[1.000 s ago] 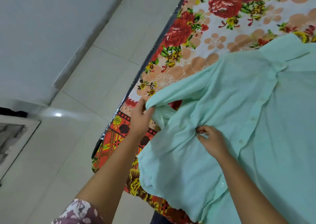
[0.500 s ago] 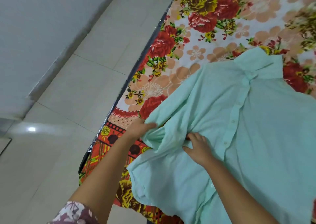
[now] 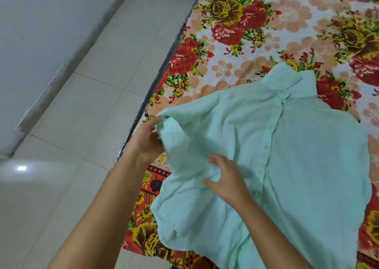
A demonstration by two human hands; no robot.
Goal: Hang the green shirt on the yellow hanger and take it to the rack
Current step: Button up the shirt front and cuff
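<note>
**A:** Where do we find the green shirt?

**B:** It is spread front-up on the bedsheet and fills our view from centre towards 4 o'clock. Its collar points to 1 o'clock, and the row of buttons is fastened. We judge it lies flat so the sleeves can be sorted before a hanger goes in.

**A:** And the hands?

**B:** The left hand, at the shirt's 9 o'clock edge, holds the end of the sleeve. One finger lies over the fold and the others pass behind the cloth. We read this as drawing the crumpled sleeve outward. The right hand, at 5 o'clock of centre, rests on bunched cloth. Its fingers are spread and lightly bent, closed round nothing. It seems to pin the body so that only the sleeve shifts.

**A:** Do we see the yellow hanger?

**B:** Not with certainty. A small yellow curve at 12 o'clock of the collar may be a hook or a printed flower; we cannot tell.

**A:** What lies outside?

**B:** The bed edge runs from 12 to 8 o'clock. Beyond it are pale floor tiles at 9 o'clock and a wall at 10 o'clock. No rack shows, so we judge the task to be at an early stage.
</note>
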